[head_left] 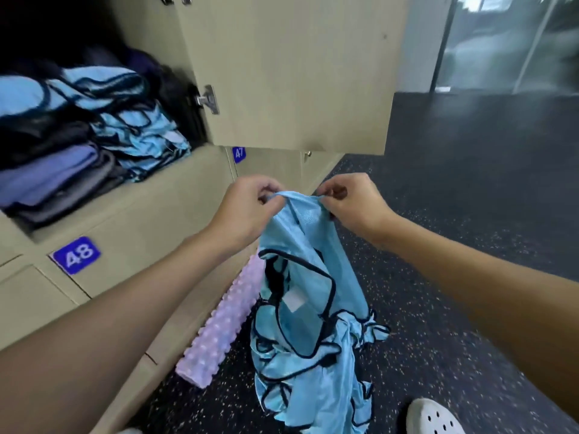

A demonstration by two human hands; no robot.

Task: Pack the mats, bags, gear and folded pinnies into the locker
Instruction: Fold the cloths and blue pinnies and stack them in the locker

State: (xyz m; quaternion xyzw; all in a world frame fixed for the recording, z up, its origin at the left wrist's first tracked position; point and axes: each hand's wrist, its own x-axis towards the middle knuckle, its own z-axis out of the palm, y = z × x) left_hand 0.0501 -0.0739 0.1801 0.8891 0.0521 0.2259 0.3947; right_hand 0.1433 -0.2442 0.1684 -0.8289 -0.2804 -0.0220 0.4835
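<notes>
A light blue pinny (308, 311) with dark trim hangs in front of me, its lower part bunched near the floor. My left hand (250, 205) pinches its top edge on the left, and my right hand (351, 202) pinches the top edge on the right. At the upper left the open locker (175, 173) holds a stack of folded blue pinnies (138, 133) beside folded purple and grey mats (56, 180) and dark bags behind. A pink bumpy foam roller (222, 321) lies on the floor against the lockers.
The locker's beige door (291, 73) stands open above my hands. Closed lockers numbered 48 (76, 255) and 47 (238, 154) sit below. Dark speckled floor (454, 189) stretches right toward glass walls. My white shoe (432, 418) is at the bottom right.
</notes>
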